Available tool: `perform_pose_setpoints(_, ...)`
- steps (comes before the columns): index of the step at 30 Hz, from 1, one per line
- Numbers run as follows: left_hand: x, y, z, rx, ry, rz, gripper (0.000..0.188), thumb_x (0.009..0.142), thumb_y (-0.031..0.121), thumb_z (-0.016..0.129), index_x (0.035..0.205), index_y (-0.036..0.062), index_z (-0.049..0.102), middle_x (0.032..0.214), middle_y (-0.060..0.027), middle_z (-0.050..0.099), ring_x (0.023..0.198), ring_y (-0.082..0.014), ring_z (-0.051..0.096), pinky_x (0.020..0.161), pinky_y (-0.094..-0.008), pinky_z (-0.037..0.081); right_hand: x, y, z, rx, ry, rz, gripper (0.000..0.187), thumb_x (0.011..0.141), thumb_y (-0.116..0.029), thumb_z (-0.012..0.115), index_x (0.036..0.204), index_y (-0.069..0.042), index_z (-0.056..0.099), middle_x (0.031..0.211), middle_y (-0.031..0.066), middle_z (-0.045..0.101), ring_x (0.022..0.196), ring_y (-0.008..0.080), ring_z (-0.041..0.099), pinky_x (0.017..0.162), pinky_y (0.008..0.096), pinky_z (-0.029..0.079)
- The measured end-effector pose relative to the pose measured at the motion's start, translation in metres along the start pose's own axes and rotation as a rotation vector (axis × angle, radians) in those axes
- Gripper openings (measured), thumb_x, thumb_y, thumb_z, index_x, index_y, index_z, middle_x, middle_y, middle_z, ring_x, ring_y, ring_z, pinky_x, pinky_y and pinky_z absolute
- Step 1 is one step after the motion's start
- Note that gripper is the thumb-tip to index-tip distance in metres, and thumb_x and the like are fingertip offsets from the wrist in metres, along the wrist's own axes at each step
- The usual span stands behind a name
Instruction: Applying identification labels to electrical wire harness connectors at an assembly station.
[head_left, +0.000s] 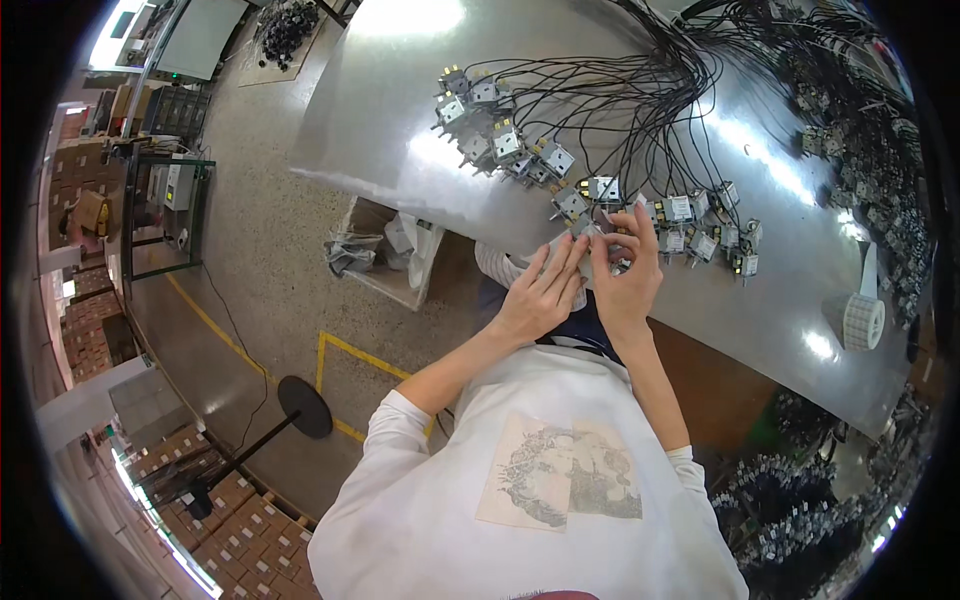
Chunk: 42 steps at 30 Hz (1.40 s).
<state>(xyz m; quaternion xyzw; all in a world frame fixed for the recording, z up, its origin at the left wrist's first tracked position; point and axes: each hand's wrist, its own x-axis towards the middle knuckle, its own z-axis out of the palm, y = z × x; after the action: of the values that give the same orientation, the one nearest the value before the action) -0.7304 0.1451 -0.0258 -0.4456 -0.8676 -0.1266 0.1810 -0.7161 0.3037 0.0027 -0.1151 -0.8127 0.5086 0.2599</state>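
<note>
My left hand is at the near edge of the metal table, its fingers drawn together over a small pale grey piece that they mostly hide. Beside it, my right hand has its thumb against that same spot, with the other fingers bent and raised. What the two hands hold between them is too covered to name. Just beyond the fingertips lies a small silver metal box with brass-coloured connectors. More such boxes sit in a cluster to the left, and others to the right, with black cables running from them.
A roll of white labels stands on the table at the right, its strip trailing away. More cabled boxes are heaped at the far right. An open bin with plastic bags is below the table's left edge. A round-based black stand is on the floor.
</note>
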Motion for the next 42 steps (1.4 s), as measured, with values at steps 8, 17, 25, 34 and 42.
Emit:
perform_pose_setpoints(8,0.001,0.000,0.000,0.005,0.006,0.002,0.020,0.098,0.016,0.064,0.100,-0.0014,0.073,0.156,-0.0213,0.058,0.146,-0.0346,0.054,0.113,-0.0502,0.048,0.003,0.004,-0.002,-0.134,-0.045,-0.183,0.071,0.091,0.006,0.077,0.154,-0.006,0.047,0.125,0.0141,0.072,0.088,0.0194,0.076,0.065,0.0288,0.059)
perform_pose_setpoints(17,0.012,0.010,-0.007,0.173,-0.098,0.071,0.024,0.099,0.017,0.064,0.105,-0.0041,0.073,0.151,-0.0245,0.061,0.139,-0.0363,0.057,0.109,-0.0505,0.049,0.019,0.011,-0.021,-0.449,-0.084,-0.583,0.063,0.090,0.002,0.080,0.147,-0.010,0.056,0.109,0.0083,0.070,0.071,0.0161,0.063,0.057,0.0306,0.050)
perform_pose_setpoints(25,0.010,0.021,-0.009,0.040,-0.061,0.120,0.029,0.102,0.022,0.061,0.106,-0.0043,0.073,0.152,-0.0269,0.060,0.144,-0.0382,0.055,0.109,-0.0508,0.049,0.013,0.009,-0.074,0.189,-0.133,0.258,0.098,0.087,0.002,0.084,0.166,-0.008,0.027,0.097,0.0025,0.069,0.063,0.0023,0.042,0.057,0.0192,0.037)
perform_pose_setpoints(34,0.015,0.027,-0.003,-0.081,-0.083,0.225,0.018,0.097,0.014,0.065,0.096,-0.0034,0.071,0.150,-0.0286,0.060,0.140,-0.0386,0.058,0.104,-0.0484,0.052,0.009,0.022,-0.064,-0.044,-0.172,0.357,0.095,0.092,-0.002,0.081,0.169,-0.013,0.026,0.089,0.0031,0.074,0.062,0.0037,0.046,0.058,0.0209,0.039)
perform_pose_setpoints(42,0.019,0.034,0.002,-0.102,-0.084,0.178,0.019,0.090,0.012,0.065,0.095,-0.0056,0.069,0.143,-0.0308,0.063,0.131,-0.0386,0.062,0.106,-0.0475,0.051,0.010,0.023,-0.064,-0.069,-0.192,0.369,0.096,0.090,-0.013,0.085,0.168,-0.013,0.030,0.088,0.0066,0.077,0.061,0.0123,0.055,0.060,0.0284,0.048)
